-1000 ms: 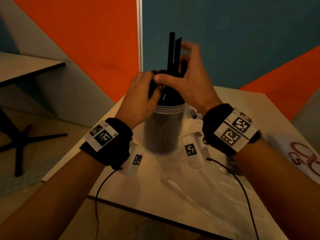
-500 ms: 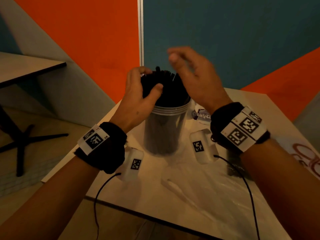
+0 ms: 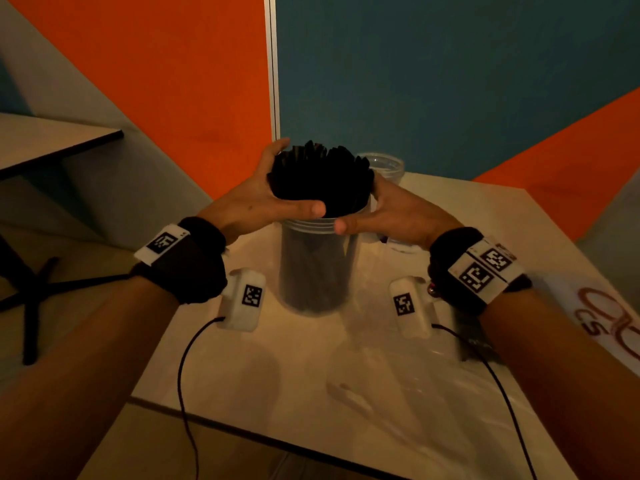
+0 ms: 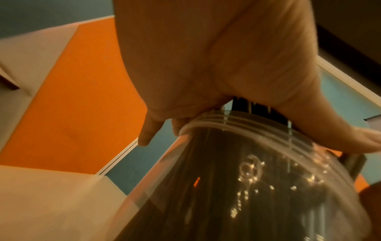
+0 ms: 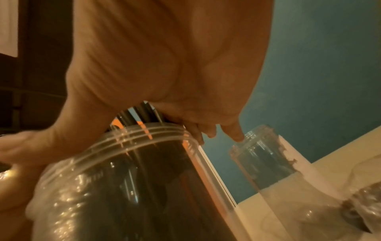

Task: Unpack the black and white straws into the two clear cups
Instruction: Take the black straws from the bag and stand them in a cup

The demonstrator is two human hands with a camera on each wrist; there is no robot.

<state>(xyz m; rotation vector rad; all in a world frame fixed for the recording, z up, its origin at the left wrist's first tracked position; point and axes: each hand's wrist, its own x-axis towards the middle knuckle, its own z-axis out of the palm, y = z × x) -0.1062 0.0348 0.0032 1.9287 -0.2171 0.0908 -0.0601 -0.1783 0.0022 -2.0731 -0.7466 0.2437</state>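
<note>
A tall clear cup (image 3: 318, 268) stands mid-table, packed with black straws (image 3: 322, 174) that fan out above its rim. My left hand (image 3: 273, 199) wraps the bundle from the left, thumb across the front. My right hand (image 3: 384, 211) cups it from the right, thumb at the rim. In the left wrist view the left hand (image 4: 206, 65) lies on the straws (image 4: 243, 104) above the cup (image 4: 257, 179). In the right wrist view the right hand (image 5: 164, 65) does the same over the cup (image 5: 134, 187). A second, empty clear cup (image 3: 382, 166) (image 5: 266, 156) stands behind to the right.
Crumpled clear plastic wrap (image 3: 388, 393) lies on the table (image 3: 242, 375) in front of the cup and to the right. A printed bag (image 3: 616, 323) lies at the right edge. Another table (image 3: 52, 140) and a black star-shaped base (image 3: 31, 296) are at left. Wall panels close the back.
The straws that stood up above the bundle are down level with the rest. My right hand came off the top and now cups the bundle's right side. The left hand opened wider round it.
</note>
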